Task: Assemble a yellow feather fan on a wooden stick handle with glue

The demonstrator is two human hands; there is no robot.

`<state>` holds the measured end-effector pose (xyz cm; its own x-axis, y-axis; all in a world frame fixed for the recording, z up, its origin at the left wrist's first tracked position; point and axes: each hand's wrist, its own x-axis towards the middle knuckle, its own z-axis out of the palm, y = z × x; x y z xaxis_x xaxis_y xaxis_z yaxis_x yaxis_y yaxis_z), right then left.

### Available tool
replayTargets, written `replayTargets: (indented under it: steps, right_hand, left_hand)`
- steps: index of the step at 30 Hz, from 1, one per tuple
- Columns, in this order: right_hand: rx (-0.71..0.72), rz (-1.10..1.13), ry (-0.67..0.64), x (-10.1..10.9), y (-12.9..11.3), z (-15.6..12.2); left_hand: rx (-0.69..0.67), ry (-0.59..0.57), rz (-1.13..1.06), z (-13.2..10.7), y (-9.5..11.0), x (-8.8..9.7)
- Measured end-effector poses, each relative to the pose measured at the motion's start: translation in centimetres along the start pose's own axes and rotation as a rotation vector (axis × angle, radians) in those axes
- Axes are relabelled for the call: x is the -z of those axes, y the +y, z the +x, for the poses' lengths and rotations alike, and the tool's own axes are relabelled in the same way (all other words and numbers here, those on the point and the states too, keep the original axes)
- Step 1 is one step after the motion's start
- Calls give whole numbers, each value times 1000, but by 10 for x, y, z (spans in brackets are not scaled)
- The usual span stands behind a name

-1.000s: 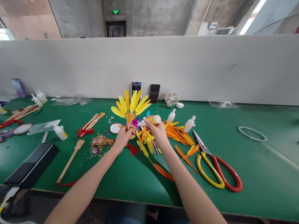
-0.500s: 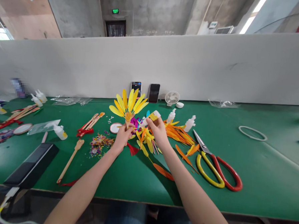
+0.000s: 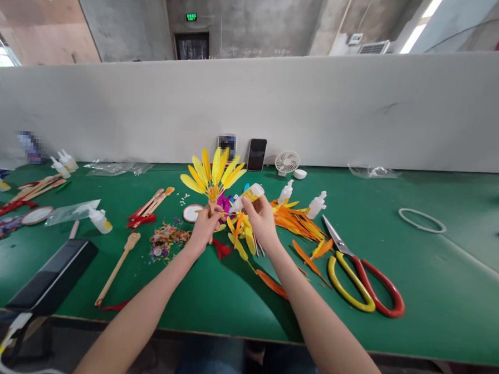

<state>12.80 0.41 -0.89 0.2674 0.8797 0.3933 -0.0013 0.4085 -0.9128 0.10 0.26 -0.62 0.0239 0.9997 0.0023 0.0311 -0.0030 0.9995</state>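
Observation:
A feather fan [image 3: 215,174] stands upright in my left hand [image 3: 205,227], whose fingers pinch its wooden handle. Its yellow feathers spread out above a pale wooden head, and a red tassel [image 3: 221,249] hangs below. My right hand [image 3: 261,220] is closed around a white glue bottle [image 3: 253,193] with a yellow label. The bottle is tilted, its nozzle pointing down and left, close to the left fingers; whether the tip touches anything I cannot tell. Under the right hand lie loose yellow feathers [image 3: 241,231], and beside it a heap of orange feathers [image 3: 300,223].
Large scissors [image 3: 362,271] with yellow and red handles lie at right, points towards the feathers. White glue bottles [image 3: 316,205] stand behind the heap. At left are a wooden handle piece [image 3: 120,267], coloured scraps [image 3: 167,241] and a black power bank [image 3: 55,274]. A small fan [image 3: 287,163] stands by the partition.
My right hand and the glue bottle have shifted slightly left, bringing the nozzle closer to the left fingers. The feather fan stays almost in place.

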Motion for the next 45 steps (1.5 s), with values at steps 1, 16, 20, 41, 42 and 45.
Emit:
replayTargets:
  steps: [1, 16, 20, 41, 42, 45]
  right_hand:
    - [9, 1, -5, 0, 0, 0]
    - [-11, -74, -15, 2, 3, 0]
    - [-24, -97, 4, 4, 2, 1]
    - [-35, 161, -74, 7, -6, 2]
    - [-31, 169, -72, 7, -7, 2]
    - [-29, 169, -52, 7, -7, 1]
  left_hand:
    - [-4, -4, 4, 0, 0, 0]
    - [-6, 27, -30, 2, 2, 0]
    - [-14, 38, -43, 2, 2, 0]
    - [28, -53, -8, 2, -3, -1]
    - [37, -56, -21, 1, -2, -1]
    - [46, -67, -47, -1, 2, -3]
